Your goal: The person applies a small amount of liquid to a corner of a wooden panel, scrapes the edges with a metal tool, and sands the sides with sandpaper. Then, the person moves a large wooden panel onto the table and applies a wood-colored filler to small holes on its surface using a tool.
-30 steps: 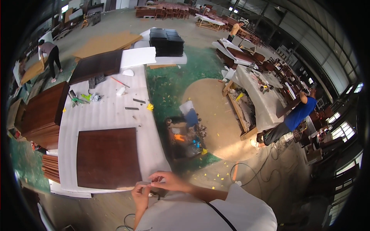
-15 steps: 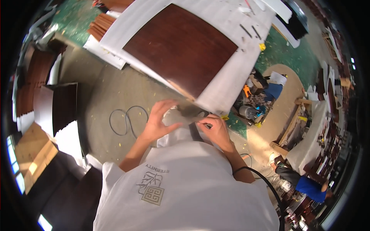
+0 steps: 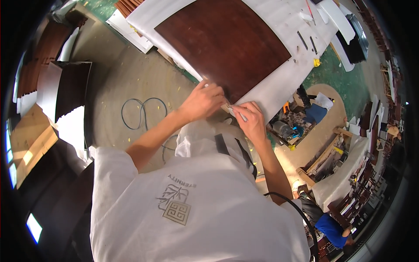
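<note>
Both hands meet at the near corner of the dark wood panel [image 3: 222,41]; the left hand [image 3: 201,102] has its grip closed over something small and pale at the panel's edge, pinning it so it stays put; the right hand [image 3: 251,120] pinches a slim white tool [image 3: 239,114], its tip aimed at that same spot. The panel lies flat on the white-covered tabletop [image 3: 279,83], its corner close to the body for easy reach; a hose [image 3: 139,111] coils on the floor below.
</note>
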Action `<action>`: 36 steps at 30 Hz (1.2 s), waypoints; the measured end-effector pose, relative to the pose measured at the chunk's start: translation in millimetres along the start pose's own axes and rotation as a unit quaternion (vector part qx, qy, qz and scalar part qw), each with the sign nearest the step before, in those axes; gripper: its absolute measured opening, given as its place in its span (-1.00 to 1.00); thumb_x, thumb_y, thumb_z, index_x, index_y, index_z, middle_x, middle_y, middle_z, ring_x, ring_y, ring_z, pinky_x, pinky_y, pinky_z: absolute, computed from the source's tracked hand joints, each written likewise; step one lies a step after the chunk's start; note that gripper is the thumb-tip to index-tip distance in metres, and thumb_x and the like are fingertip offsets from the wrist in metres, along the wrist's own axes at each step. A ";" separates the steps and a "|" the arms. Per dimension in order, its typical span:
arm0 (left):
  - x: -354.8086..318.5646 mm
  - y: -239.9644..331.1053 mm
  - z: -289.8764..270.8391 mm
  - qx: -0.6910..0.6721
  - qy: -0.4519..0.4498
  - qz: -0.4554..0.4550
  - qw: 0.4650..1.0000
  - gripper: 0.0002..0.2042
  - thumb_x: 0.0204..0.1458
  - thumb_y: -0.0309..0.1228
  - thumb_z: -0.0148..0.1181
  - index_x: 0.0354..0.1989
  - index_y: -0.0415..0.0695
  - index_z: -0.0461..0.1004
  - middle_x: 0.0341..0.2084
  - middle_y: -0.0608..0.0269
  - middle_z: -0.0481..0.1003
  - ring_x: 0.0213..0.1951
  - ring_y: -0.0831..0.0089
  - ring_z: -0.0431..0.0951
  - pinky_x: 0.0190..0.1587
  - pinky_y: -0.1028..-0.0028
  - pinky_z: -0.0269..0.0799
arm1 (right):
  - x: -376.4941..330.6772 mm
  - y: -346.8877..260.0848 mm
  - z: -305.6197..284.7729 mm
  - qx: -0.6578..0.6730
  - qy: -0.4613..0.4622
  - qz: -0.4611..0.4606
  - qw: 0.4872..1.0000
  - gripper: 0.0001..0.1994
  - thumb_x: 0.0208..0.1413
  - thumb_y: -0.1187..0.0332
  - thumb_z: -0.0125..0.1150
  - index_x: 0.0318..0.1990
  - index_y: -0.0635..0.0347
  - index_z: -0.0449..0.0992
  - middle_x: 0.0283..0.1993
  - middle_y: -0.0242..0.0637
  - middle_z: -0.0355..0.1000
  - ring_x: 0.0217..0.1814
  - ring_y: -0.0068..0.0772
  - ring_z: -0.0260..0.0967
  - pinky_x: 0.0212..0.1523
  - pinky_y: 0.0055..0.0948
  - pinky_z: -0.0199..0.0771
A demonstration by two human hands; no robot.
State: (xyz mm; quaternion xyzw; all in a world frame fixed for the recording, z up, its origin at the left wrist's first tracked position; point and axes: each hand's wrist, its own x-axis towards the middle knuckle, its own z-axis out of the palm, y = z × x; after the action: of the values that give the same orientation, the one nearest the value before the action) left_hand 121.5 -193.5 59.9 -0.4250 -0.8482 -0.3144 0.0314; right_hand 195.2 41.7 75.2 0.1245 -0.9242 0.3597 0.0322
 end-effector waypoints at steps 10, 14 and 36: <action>-2.8 -14.5 25.8 -0.039 0.002 0.007 0.999 -0.84 0.02 -0.41 0.42 -0.20 0.01 0.68 -0.09 0.40 0.57 0.06 0.33 0.54 0.39 0.12 0.33 | 9.3 22.5 15.0 -0.069 0.050 -0.100 0.991 -0.85 0.02 0.53 0.43 -0.24 0.14 0.66 -0.19 -0.38 0.54 -0.06 -0.26 0.52 0.17 -0.18 0.49; -4.6 -16.8 31.5 -0.059 -0.003 -0.008 0.998 -0.84 -0.01 -0.46 0.44 -0.22 0.01 0.70 -0.09 0.41 0.58 0.08 0.35 0.54 0.40 0.11 0.33 | 13.6 28.0 19.9 -0.061 0.045 -0.116 0.990 -0.86 0.01 0.54 0.41 -0.27 0.14 0.64 -0.17 -0.38 0.54 -0.03 -0.25 0.53 0.29 -0.11 0.49; -8.0 -2.4 35.0 -0.137 0.045 -0.018 0.989 -0.81 -0.01 -0.56 0.36 -0.18 -0.18 0.67 -0.06 0.27 0.64 0.10 0.22 0.58 0.43 0.17 0.39 | 32.1 33.2 11.7 0.023 -0.028 -0.129 0.991 -0.91 -0.02 0.56 0.42 -0.34 0.20 0.66 -0.26 -0.34 0.58 -0.13 -0.18 0.58 0.25 -0.12 0.60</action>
State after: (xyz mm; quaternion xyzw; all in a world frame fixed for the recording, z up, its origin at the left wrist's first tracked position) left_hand 132.3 -180.5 28.2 -0.3951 -0.8024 -0.4473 0.0050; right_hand 156.0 50.7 49.5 0.2539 -0.8923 0.3701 0.0494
